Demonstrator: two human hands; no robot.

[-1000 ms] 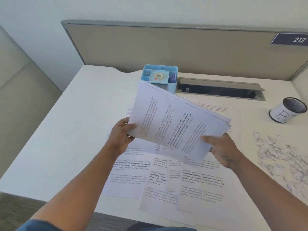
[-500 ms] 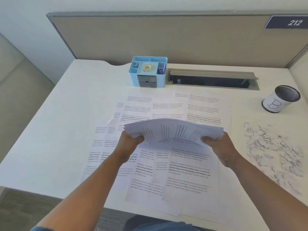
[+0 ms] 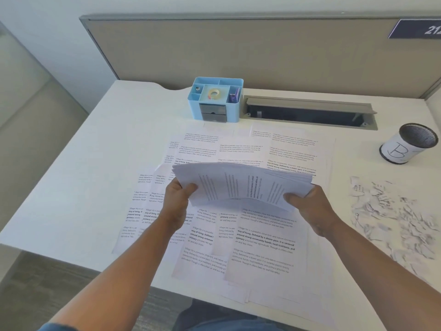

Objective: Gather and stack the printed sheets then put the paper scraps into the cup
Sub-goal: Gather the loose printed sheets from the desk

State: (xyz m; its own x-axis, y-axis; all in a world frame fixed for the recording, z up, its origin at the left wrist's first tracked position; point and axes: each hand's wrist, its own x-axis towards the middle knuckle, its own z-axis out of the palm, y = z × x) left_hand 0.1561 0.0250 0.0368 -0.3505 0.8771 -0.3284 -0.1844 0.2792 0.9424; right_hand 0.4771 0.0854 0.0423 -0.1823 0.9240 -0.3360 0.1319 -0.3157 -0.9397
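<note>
White desk [image 3: 100,168] near edge cut off. Loose printed sheets [image 3: 260,237] overlapping, count unclear. Paper scraps [image 3: 393,216] right, partly cropped. Gathered stack [image 3: 241,182] above desk, pinched by left hand [image 3: 177,201], right hand [image 3: 310,206]; fingers underneath hidden. Cup [image 3: 405,145] far right, seemingly empty.

Both bare forearms reach forward from the lower frame edge, converging toward the middle. Left hand [image 3: 178,201] grips the left end of a thick stack of white printed paper sheets [image 3: 241,185], thumb on top, fingers curled underneath. Right hand [image 3: 312,209] grips the right end the same way, thumb pressed flat on the top sheet, wrist bent slightly inward.
</note>
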